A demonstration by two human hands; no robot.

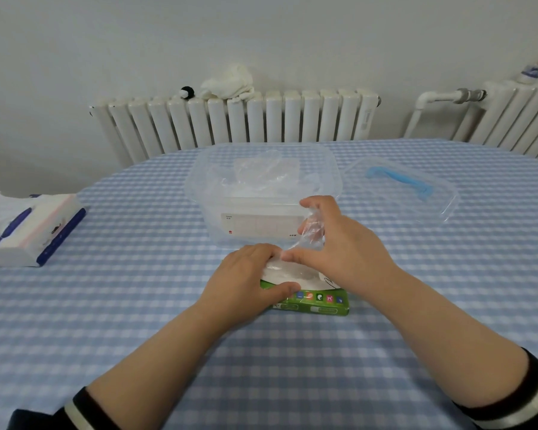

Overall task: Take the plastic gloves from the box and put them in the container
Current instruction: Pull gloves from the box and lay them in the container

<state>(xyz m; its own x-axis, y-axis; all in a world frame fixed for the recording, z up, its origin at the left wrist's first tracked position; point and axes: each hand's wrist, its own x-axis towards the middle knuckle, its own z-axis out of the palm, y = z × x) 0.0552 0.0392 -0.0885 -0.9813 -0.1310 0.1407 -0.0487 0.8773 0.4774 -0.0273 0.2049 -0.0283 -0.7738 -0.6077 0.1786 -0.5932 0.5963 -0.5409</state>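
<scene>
A green glove box (316, 302) lies on the checked tablecloth in front of me. My left hand (246, 280) presses down on its top, thumb along the front edge. My right hand (339, 243) pinches a clear plastic glove (311, 234) that rises out of the box opening. Just behind the box stands a clear plastic container (212, 193), open, with crumpled clear gloves (261, 172) lying inside it.
The container's clear lid (441, 200) with a blue handle lies to the right. A tissue pack (28, 231) sits at the table's left edge. White radiators (246, 119) line the wall behind, with a white cloth (227, 82) on top.
</scene>
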